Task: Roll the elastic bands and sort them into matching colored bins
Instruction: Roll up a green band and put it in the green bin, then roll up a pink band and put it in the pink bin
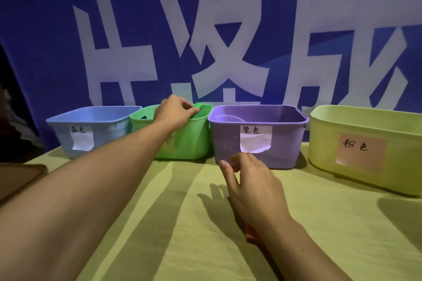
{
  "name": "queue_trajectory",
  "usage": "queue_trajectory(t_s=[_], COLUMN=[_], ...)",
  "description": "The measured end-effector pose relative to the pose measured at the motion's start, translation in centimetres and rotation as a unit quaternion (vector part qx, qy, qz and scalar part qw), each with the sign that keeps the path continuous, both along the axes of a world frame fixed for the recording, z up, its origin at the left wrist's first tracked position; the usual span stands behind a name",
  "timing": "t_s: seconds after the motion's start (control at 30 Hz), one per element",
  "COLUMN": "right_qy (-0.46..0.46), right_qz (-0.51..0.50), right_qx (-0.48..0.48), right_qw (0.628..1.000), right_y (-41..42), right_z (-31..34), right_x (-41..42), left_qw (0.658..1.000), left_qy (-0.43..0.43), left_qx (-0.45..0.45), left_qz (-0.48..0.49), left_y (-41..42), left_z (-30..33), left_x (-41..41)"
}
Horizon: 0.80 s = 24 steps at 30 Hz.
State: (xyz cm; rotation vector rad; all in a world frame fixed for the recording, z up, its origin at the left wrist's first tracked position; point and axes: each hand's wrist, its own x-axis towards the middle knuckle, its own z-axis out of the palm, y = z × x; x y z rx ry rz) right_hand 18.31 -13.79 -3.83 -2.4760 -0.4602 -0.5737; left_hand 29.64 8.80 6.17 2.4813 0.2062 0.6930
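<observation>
Four bins stand in a row on the yellow-green cloth: a blue bin, a green bin, a purple bin and a pale yellow bin with a pink label. My left hand reaches over the green bin's rim and pinches a rolled green band above its opening. My right hand hovers over the cloth in front of the purple bin with fingers loosely curled, holding nothing that I can see. A pale purple band lies inside the purple bin. A red-orange band lies partly hidden under my right wrist.
A blue banner with large white characters hangs right behind the bins. The corner of a brown tray shows at the left edge of the table. The cloth spreads out in front of the bins.
</observation>
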Motion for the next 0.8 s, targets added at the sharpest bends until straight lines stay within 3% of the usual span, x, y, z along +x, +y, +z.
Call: queue_trajectory(t_s=[0.23, 0.47, 0.6, 0.8], right_qy=[0.004, 0.008, 0.015, 0.047], right_qz=[-0.014, -0.039, -0.072, -0.071], right_qx=[-0.005, 0.038, 0.073, 0.173], right_qw=[1.000, 0.999, 0.995, 0.981], right_y=[0.0, -0.6, -1.7, -2.5], right_z=[-0.1, 0.6, 0.3, 0.5], right_x=[0.4, 0.2, 1.1, 1.7], left_qw=[0.999, 0.957, 0.936, 0.960], left_qy=[-0.024, -0.177, -0.137, -0.077], left_qx=[-0.039, -0.226, -0.305, -0.238], left_qz=[0.013, -0.043, -0.108, -0.128], left_y=[0.4, -5.2, -9.1, -9.6], left_z=[-0.9, -2.0, -5.8, -11.3], left_x=[0.9, -5.0, -7.6, -8.1])
